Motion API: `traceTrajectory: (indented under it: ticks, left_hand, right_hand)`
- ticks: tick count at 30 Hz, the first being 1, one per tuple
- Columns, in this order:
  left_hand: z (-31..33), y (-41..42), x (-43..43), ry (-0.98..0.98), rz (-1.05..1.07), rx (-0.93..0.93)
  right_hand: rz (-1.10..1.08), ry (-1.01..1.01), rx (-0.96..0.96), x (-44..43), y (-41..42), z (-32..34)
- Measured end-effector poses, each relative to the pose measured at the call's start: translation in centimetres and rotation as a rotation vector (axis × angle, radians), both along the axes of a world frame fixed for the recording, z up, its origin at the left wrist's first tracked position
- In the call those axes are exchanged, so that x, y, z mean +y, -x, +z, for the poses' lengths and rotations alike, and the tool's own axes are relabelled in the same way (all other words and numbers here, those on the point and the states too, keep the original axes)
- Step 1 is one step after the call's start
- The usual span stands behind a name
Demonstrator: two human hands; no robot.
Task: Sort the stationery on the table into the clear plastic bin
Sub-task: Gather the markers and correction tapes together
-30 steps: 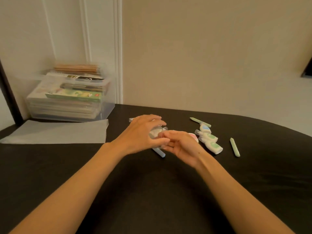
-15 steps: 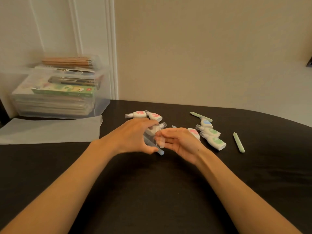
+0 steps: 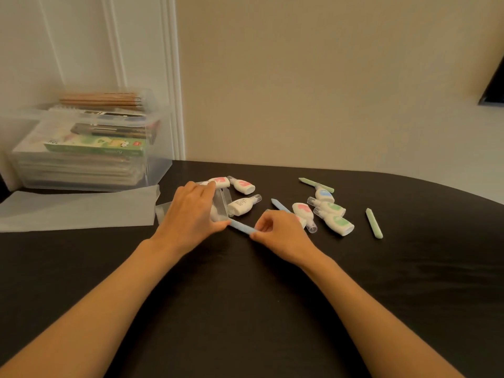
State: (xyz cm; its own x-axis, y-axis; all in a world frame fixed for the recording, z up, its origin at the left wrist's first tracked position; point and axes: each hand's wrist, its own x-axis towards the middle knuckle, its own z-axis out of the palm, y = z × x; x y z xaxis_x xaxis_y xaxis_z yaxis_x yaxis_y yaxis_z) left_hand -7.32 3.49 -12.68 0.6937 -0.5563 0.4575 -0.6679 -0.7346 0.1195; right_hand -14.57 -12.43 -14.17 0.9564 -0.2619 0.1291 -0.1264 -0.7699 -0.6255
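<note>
My left hand (image 3: 191, 211) lies over a small clear pouch (image 3: 222, 204), gripping it against the black table (image 3: 245, 309); its thumb touches the far end of a pale blue stick (image 3: 241, 227). My right hand (image 3: 283, 236) pinches the near end of that stick. A second blue stick (image 3: 281, 205) lies just behind. Several white correction tapes sit around: pink ones (image 3: 242, 186), a blue one (image 3: 324, 195), green ones (image 3: 338, 223). Two green sticks (image 3: 374, 223) (image 3: 316, 184) lie to the right. The clear plastic bin (image 3: 159, 167) stands at the back left.
The bin holds stacked books, a green box (image 3: 95, 147) and a bundle of wooden pencils (image 3: 101, 99). A translucent flat sheet (image 3: 76, 211) lies on the table before the bin. A wall runs close behind the table's far edge.
My left hand has come down onto the table with the clear pouch. My right hand has shifted from beside the left hand to the near end of the blue stick.
</note>
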Motion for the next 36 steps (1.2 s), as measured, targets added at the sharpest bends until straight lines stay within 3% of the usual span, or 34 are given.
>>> traceTrajectory:
  ticks: [6,9,12,23,26,28,34,36]
  left_hand:
    - [0.0,0.5,-0.2,0.104,0.027,0.024]
    - [0.1,0.8,-0.3,0.103,0.027,0.048]
    - [0.2,1.2,-0.4,0.114,0.009,0.063]
    - [0.0,2.3,-1.2,0.158,-0.08,0.06]
    - [-0.1,2.6,-1.4,0.186,-0.077,0.066]
    - [-0.2,2.6,-1.5,0.203,-0.073,0.047]
    - [-0.4,2.5,-2.2,0.206,-0.063,0.02]
    - [-0.5,2.6,-2.8,0.197,-0.062,-0.013]
  right_hand:
    - [-0.26,-0.739,-0.343,-1.7,1.0,1.1]
    - [-0.287,-0.911,-0.447,-2.0,1.2,1.5]
    - [-0.226,-0.975,-0.407,-1.4,1.3,1.7]
    - [-0.103,-0.872,-0.249,0.0,1.2,1.5]
    - [-0.096,-0.702,-0.105,0.0,1.0,1.6]
    - [-0.127,-0.692,-0.007,0.1,0.7,1.5]
    - [-0.132,-0.729,-0.139,-1.2,0.9,2.2]
    - [-0.309,-0.435,-0.292,-2.9,1.0,2.1]
